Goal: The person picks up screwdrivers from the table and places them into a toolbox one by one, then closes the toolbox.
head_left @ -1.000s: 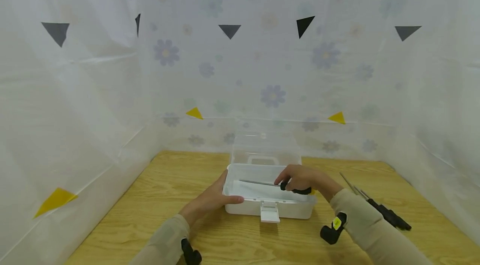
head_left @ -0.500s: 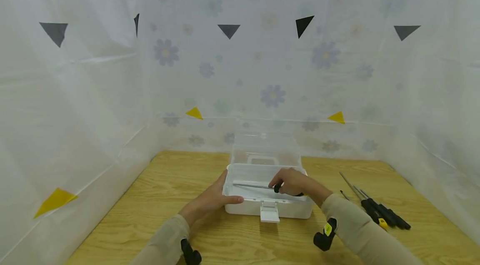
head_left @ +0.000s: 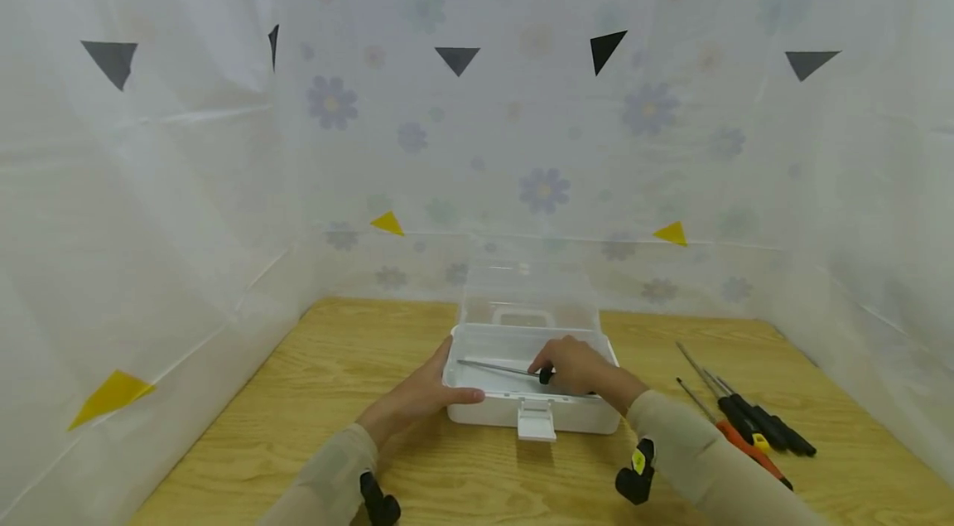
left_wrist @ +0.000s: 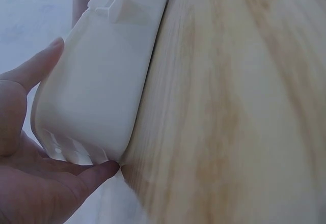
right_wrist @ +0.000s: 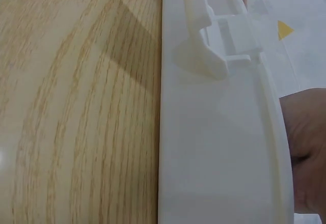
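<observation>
**One screwdriver in the box, more waiting on the worktop**

One white plastic box sits in the middle of the wooden worktop, its clear lid standing open at the back and one latch hanging at the front. The left hand grips the box's left end, thumb on the front wall and fingers round the corner, as the left wrist view also shows.

The right hand reaches inside the box with fingers curled round the black handle of one screwdriver. Its metal shaft points left, lying low across the box interior, just in front of the hand.

To the right of the box, near the right forearm, about four more screwdrivers lie side by side: at least two with black handles and one with an orange handle; the exact count is hard to tell.
</observation>
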